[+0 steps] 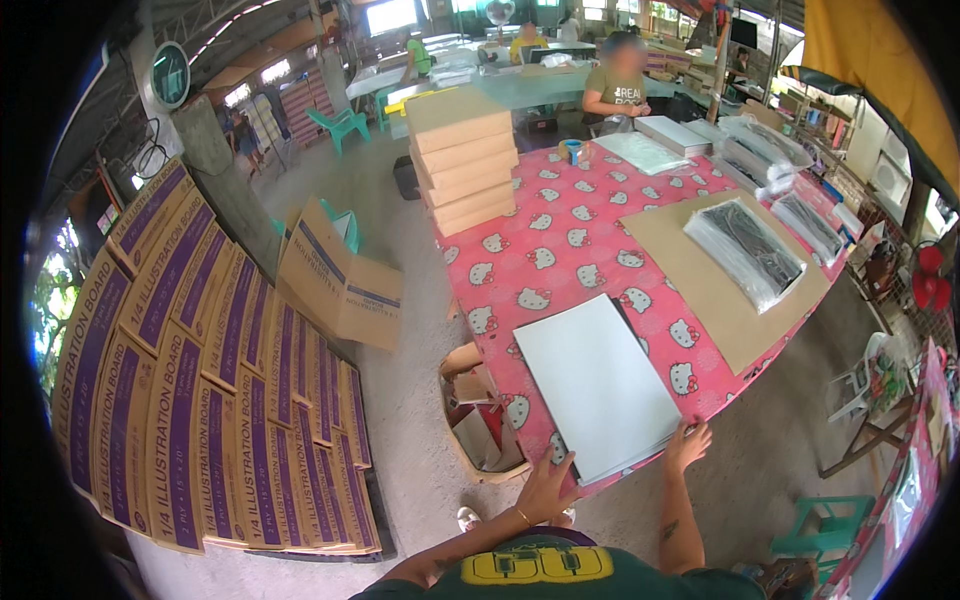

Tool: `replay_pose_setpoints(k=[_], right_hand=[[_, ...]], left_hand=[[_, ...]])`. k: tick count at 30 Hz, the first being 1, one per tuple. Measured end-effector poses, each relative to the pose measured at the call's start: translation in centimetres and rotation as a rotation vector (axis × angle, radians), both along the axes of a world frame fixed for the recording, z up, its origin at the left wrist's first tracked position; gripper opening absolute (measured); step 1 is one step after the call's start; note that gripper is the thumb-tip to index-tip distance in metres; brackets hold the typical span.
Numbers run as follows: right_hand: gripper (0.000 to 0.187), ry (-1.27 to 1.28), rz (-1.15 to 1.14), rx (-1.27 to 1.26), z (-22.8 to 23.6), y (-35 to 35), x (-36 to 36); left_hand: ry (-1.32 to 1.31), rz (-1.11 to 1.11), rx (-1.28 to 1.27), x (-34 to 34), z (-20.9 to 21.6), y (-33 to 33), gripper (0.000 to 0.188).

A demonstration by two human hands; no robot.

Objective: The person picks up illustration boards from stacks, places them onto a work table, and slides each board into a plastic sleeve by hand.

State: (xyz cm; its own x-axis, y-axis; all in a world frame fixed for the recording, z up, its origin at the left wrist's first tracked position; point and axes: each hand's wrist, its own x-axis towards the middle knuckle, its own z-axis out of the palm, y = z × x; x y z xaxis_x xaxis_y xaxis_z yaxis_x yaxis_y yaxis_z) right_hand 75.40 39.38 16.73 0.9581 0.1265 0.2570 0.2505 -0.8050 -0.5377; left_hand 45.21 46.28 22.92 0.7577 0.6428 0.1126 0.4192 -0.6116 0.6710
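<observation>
A stack of white boards (pixel 600 385) lies at the near edge of the pink patterned tablecloth, its sheets nearly flush and a dark edge showing at its far right side. At the stack's near left corner is my left hand (pixel 548 490), its fingers and thumb against the edge. My right hand (pixel 686 446) grips the near right corner, fingers bent around it. Between them the two hands hold the stack from its sides. Some fingertips are hidden at the board edges.
Several brown boxes (pixel 465 165) are piled at the table's far left. Plastic-wrapped dark packs (pixel 745 250) rest on a brown sheet (pixel 665 240) to the right. Stacked cartons (pixel 200 400) stand left; a scrap box (pixel 485 455) sits below the table. Across it, a person (pixel 615 90) sits.
</observation>
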Motion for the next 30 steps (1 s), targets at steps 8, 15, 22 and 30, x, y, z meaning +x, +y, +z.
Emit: replay_pose_setpoints(k=[8, 15, 22, 30], right_hand=[[0.016, -0.235, 0.401, 0.525, 9.8, 8.8, -11.8], [0.008, 0.103, 0.893, 0.637, 5.3, 22.6, -31.4], [0.025, 0.742, 1.528, 0.258, 1.2, 30.2, -47.2], [0.043, 1.660, 1.320, 0.156, 0.7, 45.1, -49.4]], left_hand=[[-0.150, 0.142, -0.062, -11.8, -0.9, 5.0, 0.052], [0.434, 0.009, -0.197, -29.9, -4.7, 14.7, 0.042], [-0.266, 0.554, -0.297, -33.9, -1.2, 22.7, 0.034], [-0.517, 0.730, -0.548, -35.0, -3.5, 36.7, 0.018]])
